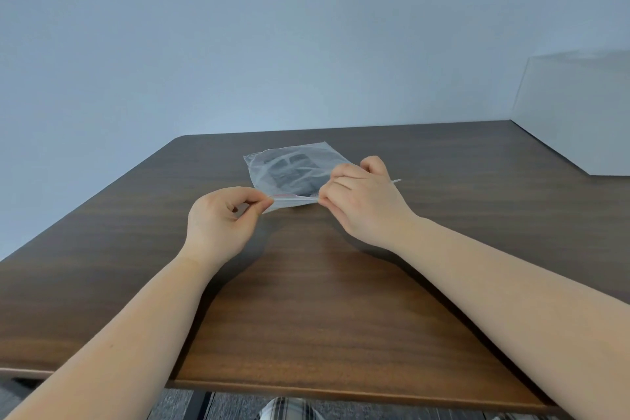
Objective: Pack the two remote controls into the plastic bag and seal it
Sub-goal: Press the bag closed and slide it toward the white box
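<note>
Left of centre, the left hand pinches the near-left corner of the plastic bag, wrist bent inward. The bag lies mid-frame on the wooden table, dark remote controls showing inside. Right of centre, the right hand pinches the bag's near edge, knuckles up.

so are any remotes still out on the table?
No. The dark remotes show through the bag, and nothing else lies on the table while both hands pinch the bag's near edge.

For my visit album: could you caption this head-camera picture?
Both hands, left and right, pinch the plastic bag's near edge on a wooden table.
</note>
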`<state>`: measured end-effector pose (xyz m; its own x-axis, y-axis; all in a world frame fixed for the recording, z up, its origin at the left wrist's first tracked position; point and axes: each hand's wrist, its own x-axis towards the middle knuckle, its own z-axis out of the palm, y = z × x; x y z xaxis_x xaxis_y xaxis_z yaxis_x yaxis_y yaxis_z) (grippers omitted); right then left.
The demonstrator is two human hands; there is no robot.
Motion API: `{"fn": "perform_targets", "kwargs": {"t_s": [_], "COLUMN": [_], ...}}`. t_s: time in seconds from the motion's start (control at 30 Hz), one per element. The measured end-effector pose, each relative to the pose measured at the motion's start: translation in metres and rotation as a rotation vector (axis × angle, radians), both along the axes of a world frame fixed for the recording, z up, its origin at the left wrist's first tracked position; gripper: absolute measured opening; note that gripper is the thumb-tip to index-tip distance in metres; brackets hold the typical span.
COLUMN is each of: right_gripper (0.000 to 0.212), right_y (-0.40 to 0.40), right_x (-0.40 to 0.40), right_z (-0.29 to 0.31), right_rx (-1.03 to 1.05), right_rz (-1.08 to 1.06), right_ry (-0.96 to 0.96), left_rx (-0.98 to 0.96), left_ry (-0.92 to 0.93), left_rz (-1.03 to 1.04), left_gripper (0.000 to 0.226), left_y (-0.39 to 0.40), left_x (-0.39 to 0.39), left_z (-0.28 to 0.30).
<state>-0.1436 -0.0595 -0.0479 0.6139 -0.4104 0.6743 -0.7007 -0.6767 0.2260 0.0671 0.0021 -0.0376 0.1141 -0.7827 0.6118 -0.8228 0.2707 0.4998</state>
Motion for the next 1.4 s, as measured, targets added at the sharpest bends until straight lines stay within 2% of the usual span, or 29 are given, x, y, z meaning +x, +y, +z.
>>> {"fn": "perform_targets", "kwargs": {"t_s": [0.2,0.43,0.6,0.73,0.87,0.97,1.0,1.07,1.1,1.17,1.27,1.3,1.4], "right_gripper": [0.014,0.011,0.028,0.026,0.026,0.024,0.02,0.017,0.022,0.029,0.032,0.033,0.03], "right_y": [-0.01,-0.014,-0.01,-0.007,-0.005,-0.005,-0.003,0.0,0.001,0.001,-0.003,-0.006,-0.022], "right_x": [-0.035,-0.063,-0.068,-0.068,-0.068,-0.069,-0.07,-0.071,-0.071,-0.069,-0.063,-0.061,-0.052], "right_z": [-0.005,-0.011,-0.008,-0.006,-0.005,-0.004,-0.004,-0.003,-0.003,-0.001,0.004,0.006,0.012], "right_rx": [-0.013,0.207,0.37,0.412,0.421,0.431,0.434,0.465,0.48,0.459,0.484,0.55,0.841], "right_rz": [-0.166,-0.286,-0.31,-0.299,-0.309,-0.291,-0.278,-0.265,-0.261,-0.256,-0.299,-0.334,-0.411], "right_ry": [0.106,0.063,0.001,0.042,0.053,0.034,0.023,0.003,-0.012,-0.091,-0.342,-0.428,-0.613], "left_rx": [0.075,0.13,0.141,0.171,0.231,0.331,0.369,0.414,0.414,0.368,0.322,0.346,0.484], "left_ry": [0.036,0.037,0.018,0.02,0.043,0.062,0.087,0.202,0.267,0.337,0.171,0.115,0.057], "left_rz": [0.033,0.032,0.024,-0.001,-0.043,-0.069,-0.091,-0.139,-0.145,-0.068,0.127,0.147,0.115], "left_gripper": [0.012,0.01,0.007,0.006,0.016,0.015,0.023,0.053,0.061,0.06,0.037,0.033,0.05], "left_y": [0.003,0.003,0.005,0.005,-0.001,-0.005,-0.005,-0.004,-0.004,-0.01,-0.025,-0.031,-0.047], "left_x": [0.01,0.009,0.01,0.012,0.014,0.017,0.017,0.015,0.012,0.007,0.0,-0.002,-0.007], "left_z": [0.001,0.0,-0.001,-0.002,-0.007,-0.008,-0.008,-0.005,-0.004,-0.002,-0.002,-0.002,-0.002]}}
